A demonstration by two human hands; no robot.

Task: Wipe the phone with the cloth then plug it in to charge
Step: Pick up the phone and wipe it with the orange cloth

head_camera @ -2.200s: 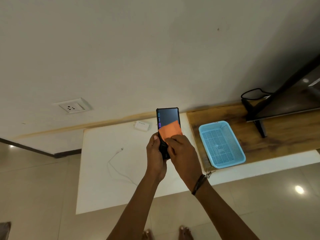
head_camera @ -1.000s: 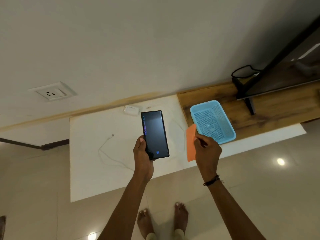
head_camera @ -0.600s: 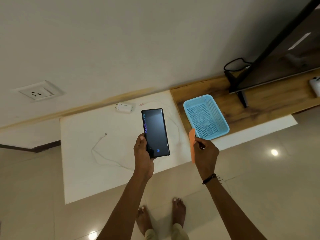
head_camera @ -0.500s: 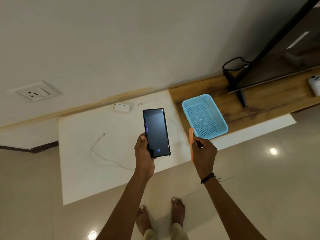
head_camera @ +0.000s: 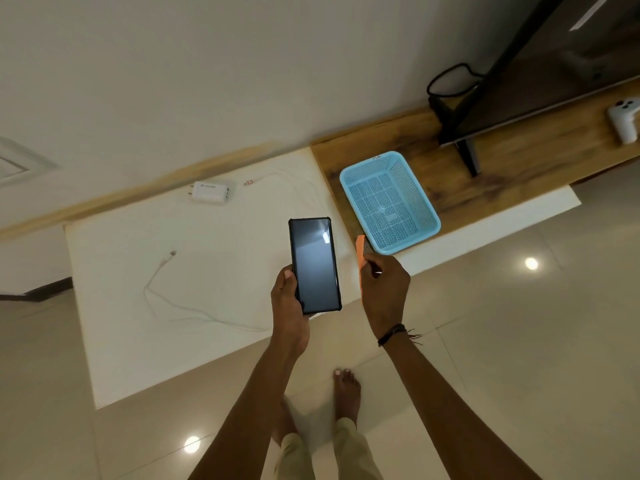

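Over the near right edge of the white bench [head_camera: 121, 306], the left grip [head_camera: 289, 299] is wrapped round the lower half of the phone [head_camera: 314, 265]: thumb on its left edge, dark screen facing up, black case. The right grip [head_camera: 384, 289] is just right of it, pinching the orange cloth [head_camera: 360, 252]. The cloth shows edge-on, clear of the phone, top end by the near left corner of the blue mesh basket [head_camera: 408, 242]. The basket sits on the wooden bench [head_camera: 450, 188] that butts the white one on the right. A white charger adapter [head_camera: 209, 192] lies at the far edge of the white bench by the wall, with a red-tipped plug [head_camera: 248, 182] just right of it. A white charging cable [head_camera: 160, 267] snakes across the bench left of the phone, connector end loose, not plugged in. The TV [head_camera: 554, 64] stands far right on the wooden bench, with a black cord [head_camera: 446, 81] behind it. A white device [head_camera: 623, 123] sits at the right edge; can't tell what it is. A wall socket [head_camera: 14, 164] is half in frame far left.
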